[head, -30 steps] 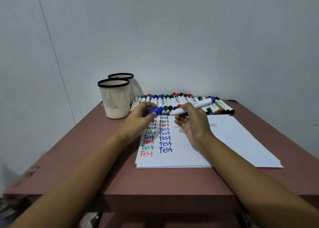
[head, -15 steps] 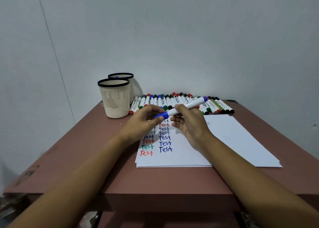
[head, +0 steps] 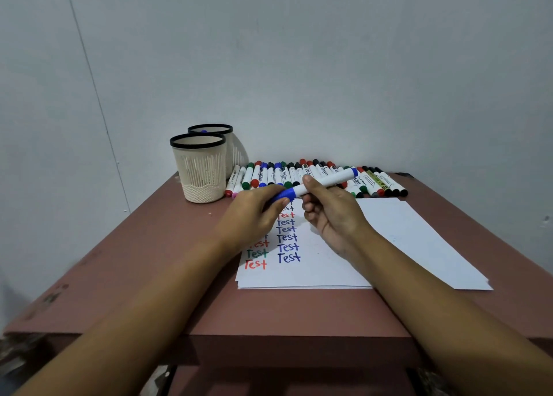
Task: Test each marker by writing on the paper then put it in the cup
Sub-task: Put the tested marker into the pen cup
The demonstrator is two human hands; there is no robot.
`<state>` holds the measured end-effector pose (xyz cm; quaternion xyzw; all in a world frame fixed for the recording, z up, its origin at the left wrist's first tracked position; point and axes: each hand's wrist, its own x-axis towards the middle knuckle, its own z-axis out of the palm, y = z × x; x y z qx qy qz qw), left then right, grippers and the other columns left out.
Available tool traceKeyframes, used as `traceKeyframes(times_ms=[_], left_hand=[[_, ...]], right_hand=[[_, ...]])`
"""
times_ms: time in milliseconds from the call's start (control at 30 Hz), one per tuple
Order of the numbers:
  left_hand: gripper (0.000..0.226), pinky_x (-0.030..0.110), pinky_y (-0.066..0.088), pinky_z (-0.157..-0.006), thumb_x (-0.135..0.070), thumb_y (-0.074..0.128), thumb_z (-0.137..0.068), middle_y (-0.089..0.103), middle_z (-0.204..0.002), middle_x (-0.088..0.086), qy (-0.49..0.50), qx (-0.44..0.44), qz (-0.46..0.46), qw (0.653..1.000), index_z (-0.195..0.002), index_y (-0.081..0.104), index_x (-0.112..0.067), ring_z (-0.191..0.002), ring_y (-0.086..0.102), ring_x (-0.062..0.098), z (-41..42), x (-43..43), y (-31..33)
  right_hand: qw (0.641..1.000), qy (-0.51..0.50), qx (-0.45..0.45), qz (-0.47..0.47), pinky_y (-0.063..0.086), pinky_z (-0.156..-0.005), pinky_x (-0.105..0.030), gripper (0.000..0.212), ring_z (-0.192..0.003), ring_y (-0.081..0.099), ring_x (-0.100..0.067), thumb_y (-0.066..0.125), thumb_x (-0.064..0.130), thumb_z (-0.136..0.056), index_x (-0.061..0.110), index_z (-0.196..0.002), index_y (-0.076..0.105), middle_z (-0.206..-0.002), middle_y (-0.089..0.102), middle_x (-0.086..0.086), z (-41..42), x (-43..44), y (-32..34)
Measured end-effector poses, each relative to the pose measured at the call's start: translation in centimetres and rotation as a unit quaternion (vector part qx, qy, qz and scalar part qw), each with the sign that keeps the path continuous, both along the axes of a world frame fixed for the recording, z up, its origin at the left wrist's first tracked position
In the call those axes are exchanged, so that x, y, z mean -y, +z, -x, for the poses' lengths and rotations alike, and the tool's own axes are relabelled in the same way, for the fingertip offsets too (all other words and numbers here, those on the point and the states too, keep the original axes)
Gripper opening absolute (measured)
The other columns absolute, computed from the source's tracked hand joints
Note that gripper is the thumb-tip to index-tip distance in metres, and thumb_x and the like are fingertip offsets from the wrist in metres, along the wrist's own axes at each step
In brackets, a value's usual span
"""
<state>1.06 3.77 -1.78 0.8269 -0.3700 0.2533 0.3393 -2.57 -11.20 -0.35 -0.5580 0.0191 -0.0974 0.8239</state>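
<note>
Fingers of my right hand [head: 335, 219] pinch the blue marker [head: 327, 181]; my left hand [head: 254, 213] grips its cap [head: 282, 195], over the paper's [head: 404, 240] far edge, bare sheet rightward.

White marker [head: 326, 181], blue cap, tilted above paper [head: 404, 240]; cream cup [head: 199, 168] upright, far left.

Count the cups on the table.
2. The near cup stands at the table's back left; the far cup sits just behind it, partly hidden by it.
</note>
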Motion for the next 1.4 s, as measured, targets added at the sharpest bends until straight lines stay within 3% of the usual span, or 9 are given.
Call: traceKeyframes(times_ms=[200, 333, 533, 633, 733, 867, 1033, 1267, 1400], left_hand=[[0.021, 0.006, 0.036, -0.059, -0.012, 0.057, -0.092, 0.051, -0.070, -0.004, 0.000, 0.051, -0.008, 0.999, -0.106, 0.064, 0.000, -0.054, 0.043, 0.000, 0.3, 0.3, 0.1], [0.024, 0.010, 0.036, -0.057, -0.017, 0.056, -0.093, 0.055, -0.070, -0.006, 0.010, 0.003, 0.009, 1.000, -0.113, 0.063, -0.005, -0.056, 0.048, 0.002, 0.0, 0.4, 0.0], [0.022, 0.028, 0.050, -0.073, -0.019, 0.062, -0.089, 0.068, -0.091, 0.004, 0.002, -0.183, 0.225, 0.957, -0.109, 0.058, -0.013, -0.083, 0.065, 0.018, -0.6, 0.4, 0.1], [0.010, 0.023, 0.051, -0.072, -0.019, 0.062, -0.089, 0.067, -0.087, 0.000, 0.048, -0.145, 0.269, 0.951, -0.097, 0.060, -0.015, -0.082, 0.064, 0.014, -0.8, -0.2, 0.6], [0.005, 0.006, 0.040, -0.059, -0.017, 0.060, -0.090, 0.058, -0.079, -0.007, 0.116, -0.040, 0.242, 0.962, -0.095, 0.058, -0.017, -0.072, 0.054, 0.004, -0.8, -0.8, 1.9], [0.017, 0.009, 0.036, -0.063, -0.017, 0.057, -0.092, 0.056, -0.089, 0.002, 0.177, 0.048, 0.197, 0.963, -0.103, 0.058, -0.005, -0.079, 0.050, 0.013, -2.9, -2.6, 5.7], [0.018, 0.025, 0.034, -0.069, -0.015, 0.051, -0.092, 0.057, -0.096, 0.010, 0.261, 0.044, 0.150, 0.953, -0.105, 0.055, -0.003, -0.084, 0.049, 0.022, -7.3, -5.7, 12.0], [0.021, 0.033, 0.040, -0.073, -0.008, 0.048, -0.091, 0.057, -0.111, 0.020, 0.298, -0.032, 0.071, 0.951, -0.109, 0.053, 0.001, -0.095, 0.053, 0.032, -11.2, -7.5, 13.6], [0.033, 0.031, 0.044, -0.067, -0.006, 0.051, -0.088, 0.057, -0.113, 0.020, 0.284, -0.091, 0.093, 0.950, -0.121, 0.046, -0.004, -0.081, 0.050, 0.026, -12.3, -7.3, 13.0]], right_hand=[[0.999, -0.004, -0.017, -0.035, 0.040, -0.041, -0.015, 0.019, -0.042, 0.045, -0.006, 0.064, 0.019, -0.089, 0.008, -0.074, 0.061, -0.052, 0.051, 0.000, -0.3, -0.3, 0.1], [1.000, 0.001, -0.019, 0.009, 0.040, -0.042, -0.016, 0.020, -0.044, 0.047, -0.007, 0.064, 0.023, -0.089, 0.008, -0.076, 0.061, -0.056, 0.052, -0.001, -0.6, 0.0, 0.3], [0.999, -0.013, -0.043, 0.009, 0.042, -0.051, -0.023, 0.038, -0.058, 0.053, -0.013, 0.048, 0.046, -0.095, 0.011, -0.090, 0.062, -0.065, 0.060, -0.004, -0.7, 0.8, 0.6], [0.991, -0.112, -0.055, 0.042, 0.047, -0.061, -0.028, 0.032, -0.068, 0.056, -0.017, 0.042, 0.039, -0.099, 0.014, -0.090, 0.060, -0.074, 0.060, -0.006, -1.3, 1.7, 0.3], [0.926, -0.199, 0.016, 0.319, 0.039, -0.060, -0.027, 0.025, -0.068, 0.047, -0.018, 0.043, 0.018, -0.096, 0.017, -0.080, 0.063, -0.075, 0.054, -0.007, -2.0, 2.1, -1.3], [0.781, -0.126, 0.035, 0.610, 0.043, -0.099, -0.036, 0.037, -0.120, 0.050, -0.027, 0.046, 0.022, -0.097, 0.008, -0.129, 0.058, -0.131, 0.054, -0.013, -2.3, 1.6, -3.3], [0.711, -0.103, 0.015, 0.695, 0.044, -0.098, -0.035, 0.038, -0.119, 0.051, -0.026, 0.040, 0.026, -0.098, 0.012, -0.127, 0.060, -0.130, 0.056, -0.012, -2.2, 1.3, -3.1], [0.692, -0.101, 0.022, 0.714, 0.044, -0.096, -0.033, 0.037, -0.117, 0.050, -0.024, 0.040, 0.027, -0.098, 0.014, -0.126, 0.061, -0.127, 0.056, -0.010, -2.1, 1.3, -3.1], [0.684, -0.102, 0.019, 0.722, 0.043, -0.097, -0.034, 0.038, -0.117, 0.049, -0.024, 0.040, 0.029, -0.098, 0.015, -0.127, 0.060, -0.128, 0.055, -0.009, -2.2, 1.3, -3.2]])
